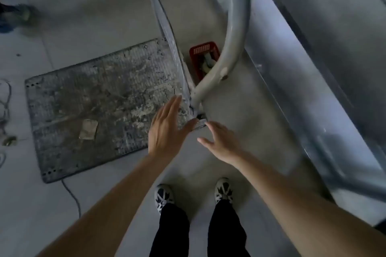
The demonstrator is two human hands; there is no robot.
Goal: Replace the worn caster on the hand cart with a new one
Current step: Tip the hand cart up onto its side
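Note:
The hand cart stands upright on the floor, its dirty grey deck spread to the left and its grey tube handle rising at the right. My left hand hovers open, fingers straight, over the deck's near right corner. My right hand is open too, fingers spread, just right of the handle's foot bracket. Neither hand holds anything. A small red basket behind the handle holds a pale caster. The cart's own casters are hidden under the deck.
A large metal frame or shelf runs along the right side. A cable trails on the floor at the left. My two shoes stand below the hands. Another person's shoes show at the top left.

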